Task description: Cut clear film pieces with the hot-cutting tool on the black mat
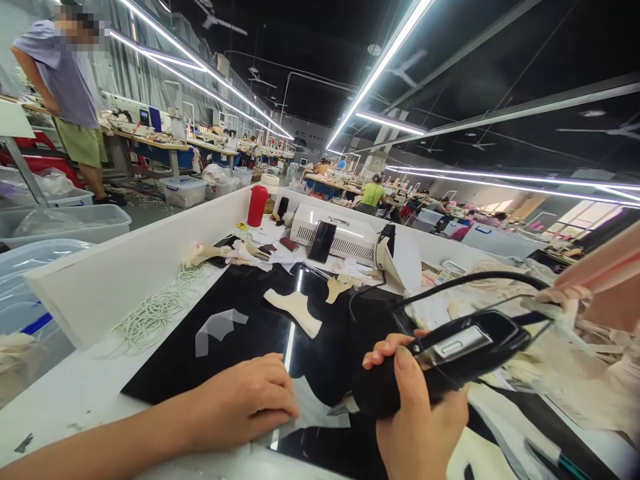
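My right hand (417,407) wraps round the handle of a black corded electric iron (450,350). The iron's metal tip points left and lies against a thin translucent grey fabric piece (315,403) on a glossy black board (220,360). Curled fingers of my left hand (260,400) press on the left part of that piece, close to the tip. Whether they also pinch its edge is hidden. Farther up the board lie a cream fabric piece (293,311) and another translucent piece (220,327).
A white wall (140,267) borders the table on the left, beside tangled pale cord (155,307). At the back stand a red bottle (257,205), a phone (323,241) and a white vented machine (345,230). Cream fabric (590,380) is heaped at right. A person (75,93) stands far left.
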A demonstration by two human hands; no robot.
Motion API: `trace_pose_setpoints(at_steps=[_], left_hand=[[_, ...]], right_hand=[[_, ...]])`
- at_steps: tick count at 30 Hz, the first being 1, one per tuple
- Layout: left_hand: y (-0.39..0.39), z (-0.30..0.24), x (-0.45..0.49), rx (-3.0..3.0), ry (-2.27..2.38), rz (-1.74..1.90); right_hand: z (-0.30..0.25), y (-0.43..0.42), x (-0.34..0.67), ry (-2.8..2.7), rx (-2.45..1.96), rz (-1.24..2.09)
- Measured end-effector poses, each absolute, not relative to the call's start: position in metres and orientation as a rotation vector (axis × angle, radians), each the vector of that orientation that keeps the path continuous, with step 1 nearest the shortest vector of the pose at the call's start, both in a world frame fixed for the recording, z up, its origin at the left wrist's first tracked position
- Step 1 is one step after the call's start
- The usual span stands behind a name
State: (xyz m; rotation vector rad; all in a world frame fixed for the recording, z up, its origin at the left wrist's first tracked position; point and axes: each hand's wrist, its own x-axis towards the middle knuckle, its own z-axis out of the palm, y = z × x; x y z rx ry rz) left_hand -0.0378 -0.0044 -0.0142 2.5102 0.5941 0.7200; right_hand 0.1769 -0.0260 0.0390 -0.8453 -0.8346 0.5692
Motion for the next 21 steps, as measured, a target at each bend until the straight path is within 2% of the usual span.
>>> trace_pose_setpoints(at_steps=[9,21], left_hand=[[-0.002,-0.017,-0.036,2.502,0.624,0.678],[-0.003,-0.017,-0.037,2.483,0.578,0.725]], right_hand=[[0.032,-0.038,0.147,-0.906,-0.856,0.678],[0.036,-0.042,0.141,-0.841,-0.906,0.666]])
